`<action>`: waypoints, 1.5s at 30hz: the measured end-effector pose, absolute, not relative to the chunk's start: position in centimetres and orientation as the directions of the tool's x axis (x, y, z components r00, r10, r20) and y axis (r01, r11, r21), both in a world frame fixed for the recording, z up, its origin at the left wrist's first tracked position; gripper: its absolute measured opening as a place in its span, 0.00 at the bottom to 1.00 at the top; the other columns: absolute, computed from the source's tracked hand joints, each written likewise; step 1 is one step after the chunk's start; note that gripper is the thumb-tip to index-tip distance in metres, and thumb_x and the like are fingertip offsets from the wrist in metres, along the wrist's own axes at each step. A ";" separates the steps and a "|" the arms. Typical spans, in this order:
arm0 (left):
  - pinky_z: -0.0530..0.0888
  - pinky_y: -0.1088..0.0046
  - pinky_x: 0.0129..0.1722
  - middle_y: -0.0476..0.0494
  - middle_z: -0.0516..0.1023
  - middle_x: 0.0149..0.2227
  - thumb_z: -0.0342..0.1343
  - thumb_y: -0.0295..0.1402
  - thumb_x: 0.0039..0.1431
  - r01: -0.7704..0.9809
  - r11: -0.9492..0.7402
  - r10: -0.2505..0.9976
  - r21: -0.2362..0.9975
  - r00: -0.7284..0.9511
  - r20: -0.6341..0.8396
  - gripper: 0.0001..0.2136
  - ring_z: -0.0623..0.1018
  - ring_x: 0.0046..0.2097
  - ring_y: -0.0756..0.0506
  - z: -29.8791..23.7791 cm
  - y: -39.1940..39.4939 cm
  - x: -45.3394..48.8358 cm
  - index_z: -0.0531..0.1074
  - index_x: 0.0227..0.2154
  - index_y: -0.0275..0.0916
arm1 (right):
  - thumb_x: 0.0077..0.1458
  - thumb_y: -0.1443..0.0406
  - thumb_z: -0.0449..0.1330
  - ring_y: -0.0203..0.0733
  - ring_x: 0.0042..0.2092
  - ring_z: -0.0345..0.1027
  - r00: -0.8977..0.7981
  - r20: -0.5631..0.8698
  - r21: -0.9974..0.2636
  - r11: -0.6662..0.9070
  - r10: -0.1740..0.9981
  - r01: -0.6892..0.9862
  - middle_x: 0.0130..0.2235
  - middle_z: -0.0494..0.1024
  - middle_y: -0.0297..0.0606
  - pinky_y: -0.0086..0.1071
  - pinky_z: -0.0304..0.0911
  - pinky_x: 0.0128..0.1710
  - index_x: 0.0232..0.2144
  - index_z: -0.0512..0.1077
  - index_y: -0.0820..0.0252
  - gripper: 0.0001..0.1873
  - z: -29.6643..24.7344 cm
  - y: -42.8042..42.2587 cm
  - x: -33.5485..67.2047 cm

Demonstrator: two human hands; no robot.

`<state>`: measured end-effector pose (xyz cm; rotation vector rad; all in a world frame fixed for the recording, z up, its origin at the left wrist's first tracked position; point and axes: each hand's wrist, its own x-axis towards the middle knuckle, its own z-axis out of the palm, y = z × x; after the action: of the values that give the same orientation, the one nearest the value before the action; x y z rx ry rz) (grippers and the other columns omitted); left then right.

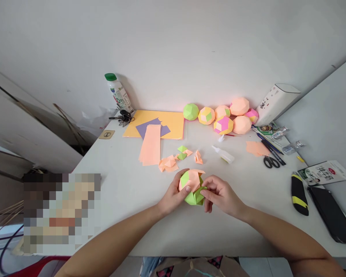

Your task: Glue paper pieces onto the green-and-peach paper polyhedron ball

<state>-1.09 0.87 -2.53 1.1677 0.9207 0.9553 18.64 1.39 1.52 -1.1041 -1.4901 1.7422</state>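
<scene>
Peach-and-green paper ball [192,184], tabletop [174,234] between it and the front edge [265,256] at six o'clock.
Left hand [174,194] cups it from nine; right hand [222,194], fingers curled, pinches its green flap [198,196] at three o'clock.

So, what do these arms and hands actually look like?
They're a person's: the left hand and right hand wear no gloves. The forearms are bare, with no sleeve, watch, bracelet or cable showing. Below, brownish cloth bears dark-and-pink triangular patches.
</scene>
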 end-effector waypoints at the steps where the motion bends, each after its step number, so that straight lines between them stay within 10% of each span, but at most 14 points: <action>1: 0.70 0.54 0.50 0.31 0.69 0.54 0.53 0.54 0.55 -0.122 0.132 0.938 0.984 0.335 -0.085 0.35 0.71 0.53 0.34 -2.5 0.8 -1.1 0.51 0.58 0.37 | 0.58 0.59 0.59 0.35 0.19 0.71 -0.489 -0.217 -0.975 -0.208 0.845 0.072 0.24 0.72 0.26 0.29 0.68 0.19 0.35 0.62 0.57 0.10 1.5 1.4 18.7; 25: 0.70 0.58 0.49 0.34 0.72 0.50 0.53 0.53 0.56 -0.109 0.098 0.941 0.989 0.333 -0.057 0.33 0.73 0.50 0.38 -2.4 0.6 -1.0 0.52 0.57 0.38 | 0.59 0.63 0.58 0.36 0.23 0.74 -0.445 0.036 -0.999 0.049 0.895 0.018 0.23 0.74 0.29 0.31 0.71 0.23 0.35 0.65 0.58 0.05 1.8 0.7 18.5; 36: 0.71 0.58 0.47 0.34 0.70 0.50 0.54 0.53 0.54 -0.080 0.066 0.956 0.995 0.292 -0.040 0.33 0.72 0.49 0.38 -2.0 0.3 -0.9 0.51 0.56 0.38 | 0.51 0.61 0.66 0.35 0.22 0.71 -0.508 -0.291 -0.922 -0.379 0.811 -0.076 0.22 0.76 0.32 0.31 0.69 0.23 0.36 0.69 0.63 0.13 2.2 1.8 18.7; 45: 0.73 0.61 0.44 0.39 0.73 0.43 0.55 0.50 0.55 -0.059 0.031 0.956 0.998 0.292 -0.012 0.31 0.75 0.44 0.41 -1.6 0.3 -0.8 0.51 0.55 0.39 | 0.51 0.60 0.66 0.34 0.20 0.69 -0.529 -0.330 -0.909 -0.414 0.782 -0.044 0.19 0.77 0.33 0.29 0.67 0.22 0.29 0.72 0.64 0.12 2.2 1.7 18.8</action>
<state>-0.76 0.27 -1.62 1.2731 0.9557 1.0036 18.79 1.75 2.20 -1.0657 -1.2451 1.9886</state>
